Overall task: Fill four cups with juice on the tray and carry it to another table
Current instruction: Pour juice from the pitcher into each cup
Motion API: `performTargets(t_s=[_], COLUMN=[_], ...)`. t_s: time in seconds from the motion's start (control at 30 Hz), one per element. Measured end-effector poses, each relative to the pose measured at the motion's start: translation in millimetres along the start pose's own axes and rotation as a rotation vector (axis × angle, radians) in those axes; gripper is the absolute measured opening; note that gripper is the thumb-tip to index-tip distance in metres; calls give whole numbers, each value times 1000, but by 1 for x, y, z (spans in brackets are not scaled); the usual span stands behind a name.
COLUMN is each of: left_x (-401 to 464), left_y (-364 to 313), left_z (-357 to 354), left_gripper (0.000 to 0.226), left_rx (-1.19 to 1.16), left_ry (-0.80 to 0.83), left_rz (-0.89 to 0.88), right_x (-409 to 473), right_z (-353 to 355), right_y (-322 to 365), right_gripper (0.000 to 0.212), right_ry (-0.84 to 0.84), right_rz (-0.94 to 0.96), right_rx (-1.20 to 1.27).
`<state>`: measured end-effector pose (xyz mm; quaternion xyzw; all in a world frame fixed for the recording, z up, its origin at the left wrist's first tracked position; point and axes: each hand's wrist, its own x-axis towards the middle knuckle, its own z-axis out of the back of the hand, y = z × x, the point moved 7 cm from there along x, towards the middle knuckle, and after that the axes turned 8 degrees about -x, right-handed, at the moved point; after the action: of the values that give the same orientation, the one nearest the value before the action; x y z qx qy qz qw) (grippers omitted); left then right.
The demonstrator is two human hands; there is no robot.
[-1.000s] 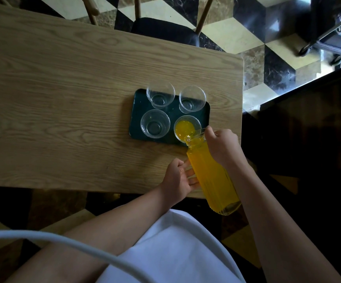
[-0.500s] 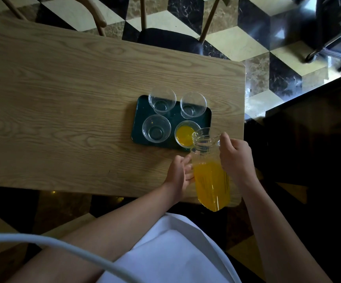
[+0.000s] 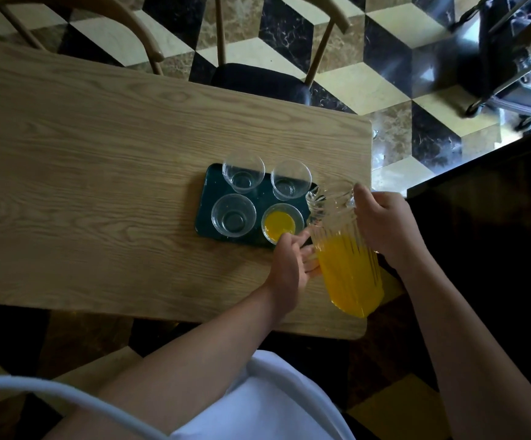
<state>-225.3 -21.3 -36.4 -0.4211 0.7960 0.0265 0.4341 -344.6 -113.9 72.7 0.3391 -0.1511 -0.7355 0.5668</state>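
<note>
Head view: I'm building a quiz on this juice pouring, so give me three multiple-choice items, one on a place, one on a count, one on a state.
1. Where on the tray is the cup with juice?
A. far left
B. near right
C. far right

2. How many cups are still empty?
A. one
B. two
C. three

3. How is the pitcher held?
A. by both hands, clear of the cups
B. by one hand, pouring
C. standing on the table, untouched

Answers:
1 B: the orange cup sits at the tray's near right corner.
2 C: the other three cups show clear bottoms.
3 A: the right hand grips its upper part, the left hand touches its side, and no juice is running out.
</note>
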Motion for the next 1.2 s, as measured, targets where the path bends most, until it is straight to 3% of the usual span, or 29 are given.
performTargets(t_s=[0.4, 1.2], left_x=[24, 46], left_y=[-21, -17], left_z=[-6, -13], left_gripper=[63, 67], left_rx=[-77, -279], left_ry=[-70, -140], left_rz=[25, 131], right_x=[47, 86], right_z=[-7, -34], right_y=[21, 23], right_gripper=[49, 48], right_ry=[71, 190], right_rz=[40, -75], right_rx=[-58, -210])
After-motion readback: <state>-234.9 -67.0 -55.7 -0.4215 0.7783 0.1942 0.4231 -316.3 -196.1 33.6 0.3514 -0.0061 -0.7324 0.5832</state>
